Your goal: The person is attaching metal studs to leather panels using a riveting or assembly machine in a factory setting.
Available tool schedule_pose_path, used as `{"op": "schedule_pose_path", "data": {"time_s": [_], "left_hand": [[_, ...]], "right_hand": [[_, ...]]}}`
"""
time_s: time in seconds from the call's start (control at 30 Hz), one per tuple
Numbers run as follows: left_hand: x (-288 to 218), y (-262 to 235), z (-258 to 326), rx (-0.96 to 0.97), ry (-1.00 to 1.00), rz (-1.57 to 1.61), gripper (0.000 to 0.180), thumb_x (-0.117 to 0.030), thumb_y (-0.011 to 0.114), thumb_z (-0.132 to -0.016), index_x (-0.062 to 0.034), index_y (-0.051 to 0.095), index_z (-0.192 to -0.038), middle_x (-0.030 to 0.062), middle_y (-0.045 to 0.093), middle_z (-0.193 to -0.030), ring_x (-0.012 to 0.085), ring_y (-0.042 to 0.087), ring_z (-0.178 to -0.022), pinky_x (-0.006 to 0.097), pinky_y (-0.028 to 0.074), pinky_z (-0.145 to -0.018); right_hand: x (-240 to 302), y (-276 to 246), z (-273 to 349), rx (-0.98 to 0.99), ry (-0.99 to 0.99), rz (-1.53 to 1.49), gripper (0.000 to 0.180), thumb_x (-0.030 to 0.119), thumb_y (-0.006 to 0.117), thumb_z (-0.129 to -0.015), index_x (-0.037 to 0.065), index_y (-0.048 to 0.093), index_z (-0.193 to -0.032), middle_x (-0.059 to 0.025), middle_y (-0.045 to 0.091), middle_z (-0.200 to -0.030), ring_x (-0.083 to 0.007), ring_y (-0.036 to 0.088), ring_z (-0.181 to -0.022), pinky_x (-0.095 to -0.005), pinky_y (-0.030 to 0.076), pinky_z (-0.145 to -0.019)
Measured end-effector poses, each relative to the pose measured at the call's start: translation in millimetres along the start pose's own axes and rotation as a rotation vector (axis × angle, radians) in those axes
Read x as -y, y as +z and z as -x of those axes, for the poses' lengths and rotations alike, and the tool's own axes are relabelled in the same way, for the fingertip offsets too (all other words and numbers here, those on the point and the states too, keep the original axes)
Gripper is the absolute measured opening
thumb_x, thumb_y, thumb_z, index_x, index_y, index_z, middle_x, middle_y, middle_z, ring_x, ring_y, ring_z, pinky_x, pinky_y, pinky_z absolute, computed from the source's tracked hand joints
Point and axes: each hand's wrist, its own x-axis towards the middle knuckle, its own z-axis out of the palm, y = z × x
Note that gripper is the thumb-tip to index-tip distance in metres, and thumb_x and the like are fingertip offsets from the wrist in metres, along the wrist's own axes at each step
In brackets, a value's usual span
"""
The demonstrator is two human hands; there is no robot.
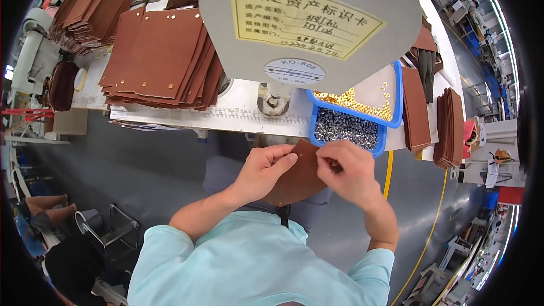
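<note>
A brown leather piece (300,177) hangs tilted above my lap, just off the table's front edge. My left hand (265,171) pinches its left edge, thumb on top. My right hand (350,171) is curled closed at its upper right edge, fingertips pressed to the leather; whether a small part sits between them is hidden. A small hole or stud shows near the upper edge of the piece. Beyond my right hand stand two blue trays: one with gold-coloured metal fasteners (345,102), the nearer one with silver fasteners (347,128).
A grey machine head (317,73) with a yellow label overhangs the white table (241,105). Stacked leather panels with gold studs (153,56) lie left of it; more brown stacks (449,127) stand at the right. A ruler strip (198,114) runs along the front edge.
</note>
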Motion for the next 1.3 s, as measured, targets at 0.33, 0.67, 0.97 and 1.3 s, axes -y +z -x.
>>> {"op": "schedule_pose_path", "data": {"time_s": [0.33, 0.67, 0.97, 1.3], "left_hand": [[3, 20, -3, -0.037, -0.006, -0.078, 0.025, -0.018, 0.062, -0.100, 0.0025, 0.069, -0.111, 0.0008, 0.071, -0.090, 0.0041, 0.061, -0.085, 0.023, 0.051, -0.074], [8, 15, -3, -0.081, 0.033, -0.118, 0.036, -0.030, 0.055, -0.104, 0.0025, 0.070, -0.103, -0.0013, 0.062, -0.074, 0.0037, 0.047, -0.072, 0.024, 0.043, -0.062], [-4, 19, 1, -0.018, -0.019, -0.190, 0.033, -0.028, 0.057, -0.103, 0.0008, 0.070, -0.111, 0.0037, 0.071, -0.084, 0.0041, 0.056, -0.078, 0.023, 0.048, -0.069], [1, 14, 10, 0.024, 0.091, -0.417, 0.025, -0.009, 0.071, -0.091, -0.0022, 0.072, -0.114, 0.0089, 0.075, -0.100, 0.0102, 0.069, -0.085, 0.025, 0.056, -0.075]], "right_hand": [[15, 7, 23, -0.022, 0.080, -0.112, 0.020, -0.006, 0.074, -0.072, 0.002, 0.068, -0.089, -0.0077, 0.069, -0.087, -0.0182, 0.066, -0.067, -0.0264, 0.054, -0.056], [16, 13, 25, 0.034, 0.127, 0.064, 0.018, 0.002, 0.077, -0.075, 0.008, 0.070, -0.091, -0.0078, 0.064, -0.107, -0.0255, 0.059, -0.094, -0.0372, 0.048, -0.079], [11, 16, 28, 0.009, 0.202, 0.025, 0.017, 0.007, 0.078, -0.076, 0.008, 0.070, -0.090, -0.0046, 0.067, -0.101, -0.0228, 0.061, -0.091, -0.0350, 0.043, -0.081], [-43, -4, 24, -0.031, 0.455, -0.053, 0.013, 0.004, 0.070, -0.086, 0.000, 0.069, -0.099, -0.0119, 0.069, -0.093, -0.0214, 0.068, -0.075, -0.0332, 0.054, -0.069]]}}
